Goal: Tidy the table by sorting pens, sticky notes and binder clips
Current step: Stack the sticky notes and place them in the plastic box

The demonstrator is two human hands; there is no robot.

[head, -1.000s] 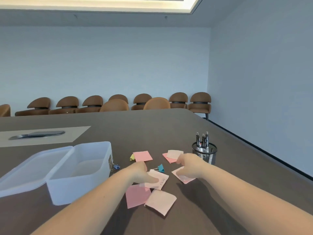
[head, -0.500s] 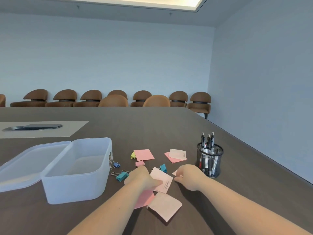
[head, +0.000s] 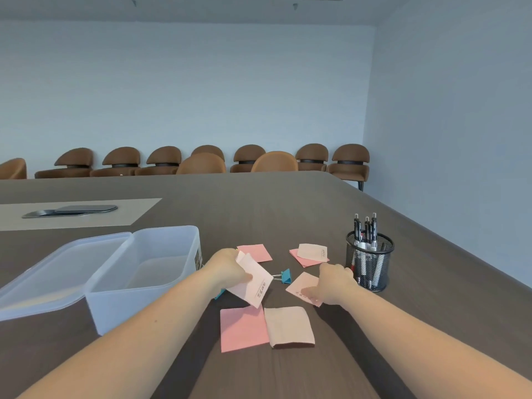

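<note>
Pink sticky notes lie scattered on the dark table; the left hand pinches a pale note lifted off the surface, just beside the clear plastic box; the right hand presses fingers onto another pale note lying flat, though whether it grips the paper I cannot tell; a blue binder clip sits between the hands; pens stand in the mesh cup at right.
</note>
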